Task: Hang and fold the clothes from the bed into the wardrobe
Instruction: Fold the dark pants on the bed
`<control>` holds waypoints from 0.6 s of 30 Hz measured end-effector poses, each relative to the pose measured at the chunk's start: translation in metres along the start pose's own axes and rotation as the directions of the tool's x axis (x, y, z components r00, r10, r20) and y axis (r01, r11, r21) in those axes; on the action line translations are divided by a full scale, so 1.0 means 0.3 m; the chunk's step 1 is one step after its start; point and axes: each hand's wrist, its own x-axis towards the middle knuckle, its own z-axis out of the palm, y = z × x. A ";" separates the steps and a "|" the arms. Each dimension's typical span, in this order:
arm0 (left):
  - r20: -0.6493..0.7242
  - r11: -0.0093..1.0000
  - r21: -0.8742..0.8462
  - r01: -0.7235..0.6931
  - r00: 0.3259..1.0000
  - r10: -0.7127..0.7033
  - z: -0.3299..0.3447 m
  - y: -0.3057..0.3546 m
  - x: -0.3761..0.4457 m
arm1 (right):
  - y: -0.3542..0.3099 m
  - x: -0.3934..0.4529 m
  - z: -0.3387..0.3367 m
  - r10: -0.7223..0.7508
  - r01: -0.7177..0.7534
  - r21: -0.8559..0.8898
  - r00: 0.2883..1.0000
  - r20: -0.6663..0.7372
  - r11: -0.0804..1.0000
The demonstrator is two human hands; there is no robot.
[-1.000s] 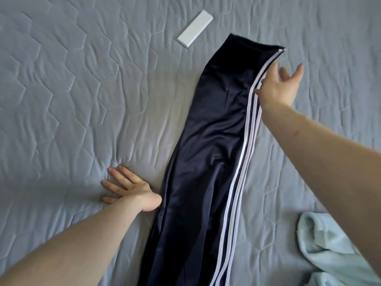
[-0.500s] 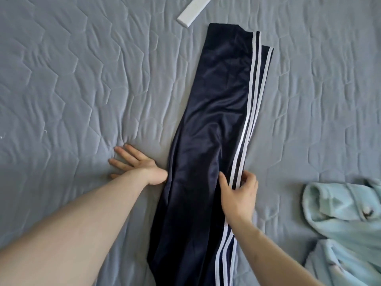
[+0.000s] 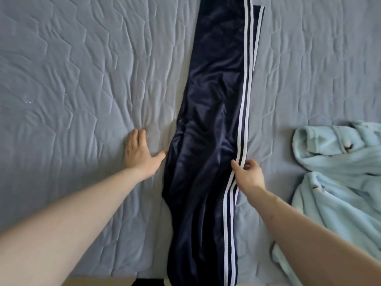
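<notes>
**Trousers straightened for folding**

Since the earlier frame the white slab has left view. The shiny navy track trousers (image 3: 208, 124) with three white side stripes lie lengthwise on the grey quilted bed cover (image 3: 72, 79). The right hand (image 3: 249, 174) pinches the striped seam, probably aligning it; the left hand (image 3: 140, 154) rests flat, fingers straight, steadying. A pale blue fleece garment (image 3: 338, 162) lies nearby. No readable writing.

The navy track pants (image 3: 208, 124) run out past the top edge and the bottom edge, so neither end shows; the pale blue fleece garment (image 3: 338, 170) is cut by the right edge; the right hand (image 3: 250, 175) hides part of the white stripes.
</notes>
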 end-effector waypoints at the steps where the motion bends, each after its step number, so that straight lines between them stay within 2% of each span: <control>1: -0.013 0.998 -0.061 -0.015 1.000 0.014 0.012 -0.025 -0.060 | 0.028 -0.037 -0.004 0.020 -0.019 -0.016 0.999 0.045 1.000; 4: 0.037 0.968 -0.250 0.036 0.999 -0.028 0.062 -0.074 -0.273 | 0.154 -0.181 -0.010 0.101 -0.088 -0.075 0.977 0.190 0.993; 7: 0.245 0.897 -0.384 0.219 0.961 -0.130 0.120 -0.097 -0.490 | 0.298 -0.321 -0.009 0.165 -0.126 -0.150 0.943 0.288 0.981; 10: 0.454 0.844 -0.391 0.368 0.875 -0.171 0.192 -0.113 -0.669 | 0.413 -0.425 -0.005 0.204 -0.158 -0.153 0.913 0.354 0.975; 14: 0.548 0.767 -0.434 0.473 0.814 -0.192 0.241 -0.109 -0.793 | 0.517 -0.511 -0.008 0.314 -0.260 -0.186 0.867 0.388 0.947; 18: 0.703 0.790 -0.336 0.513 0.695 -0.151 0.249 -0.136 -0.876 | 0.547 -0.590 -0.020 0.416 -0.427 -0.074 0.805 0.422 0.901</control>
